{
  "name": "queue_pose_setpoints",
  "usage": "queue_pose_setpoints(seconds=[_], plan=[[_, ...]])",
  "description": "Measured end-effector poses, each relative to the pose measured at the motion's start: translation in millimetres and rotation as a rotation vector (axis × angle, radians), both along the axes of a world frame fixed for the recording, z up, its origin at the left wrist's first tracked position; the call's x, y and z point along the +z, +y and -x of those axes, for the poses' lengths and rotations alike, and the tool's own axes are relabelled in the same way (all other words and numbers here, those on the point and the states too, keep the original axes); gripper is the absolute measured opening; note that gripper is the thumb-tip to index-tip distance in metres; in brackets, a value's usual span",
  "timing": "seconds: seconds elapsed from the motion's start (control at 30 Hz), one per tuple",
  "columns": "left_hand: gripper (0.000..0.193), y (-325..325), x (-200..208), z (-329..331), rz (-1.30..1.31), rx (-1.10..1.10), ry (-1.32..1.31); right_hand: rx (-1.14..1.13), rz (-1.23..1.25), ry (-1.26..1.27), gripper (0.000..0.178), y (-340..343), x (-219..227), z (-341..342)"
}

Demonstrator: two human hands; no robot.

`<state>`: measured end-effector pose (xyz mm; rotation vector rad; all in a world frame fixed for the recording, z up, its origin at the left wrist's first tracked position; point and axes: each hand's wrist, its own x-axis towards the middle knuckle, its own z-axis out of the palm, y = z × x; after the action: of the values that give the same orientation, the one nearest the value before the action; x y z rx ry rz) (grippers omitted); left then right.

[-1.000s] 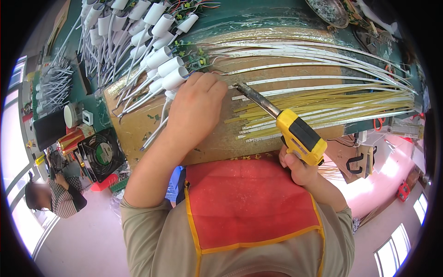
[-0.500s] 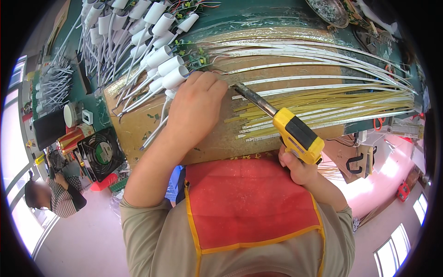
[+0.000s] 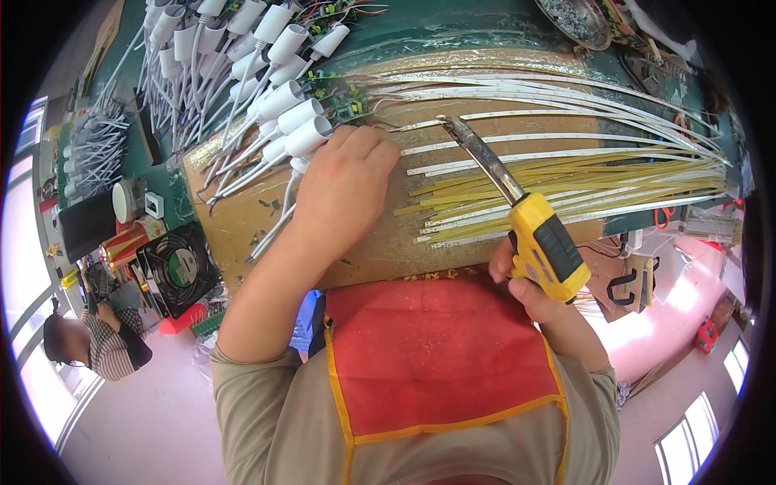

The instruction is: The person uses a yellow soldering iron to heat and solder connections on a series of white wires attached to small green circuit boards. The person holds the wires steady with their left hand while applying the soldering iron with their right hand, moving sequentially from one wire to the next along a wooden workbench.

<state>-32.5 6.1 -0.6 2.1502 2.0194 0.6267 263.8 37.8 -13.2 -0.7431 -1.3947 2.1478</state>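
Red apron: nearest to my head camera, edged in yellow over a tan shirt.
Right hand: I have it just beside the near edge of the brown board, its grip closed around the handle of the soldering tool.
Soldering tool: yellow and black, slanting up and to the left; its dark metal tip lies over one of the white strips near that strip's left end, though I cannot tell whether they touch.
Left hand: back uppermost, fingers curled down just beside the nearest of the white cylinders; its fingertips are hidden, so I cannot tell what this grip pinches, if anything.
Thin wire: reddish, showing beyond the left knuckles toward a strip's end.
Strips: the white ones fan out across the board, bunching toward the right; yellow strips lie among the nearer ones.
White cylinders: heaped beyond and left of the left hand, cables trailing from them, green circuit boards at their right.
Bench: green, under the board and carrying all this.
Metal dish: at the bench's far right, holding shiny scraps.
Black fan: off to my left, round in a square frame.
Co-worker: farther left, in striped clothing.
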Motion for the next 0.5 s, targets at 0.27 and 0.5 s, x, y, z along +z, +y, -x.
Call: queue_pose_setpoints(seconds=[0.27,0.5], plan=[[0.013,0.0,-0.4,-0.6,-0.004,-0.001,0.005,-0.024,-0.156,-0.257,0.022,-0.7,-10.9,-15.7],[0.013,0.0,-1.4,-1.1,-0.005,0.000,0.008,-0.076,-0.193,-0.287,0.027,-2.4,-11.3,-12.3]])
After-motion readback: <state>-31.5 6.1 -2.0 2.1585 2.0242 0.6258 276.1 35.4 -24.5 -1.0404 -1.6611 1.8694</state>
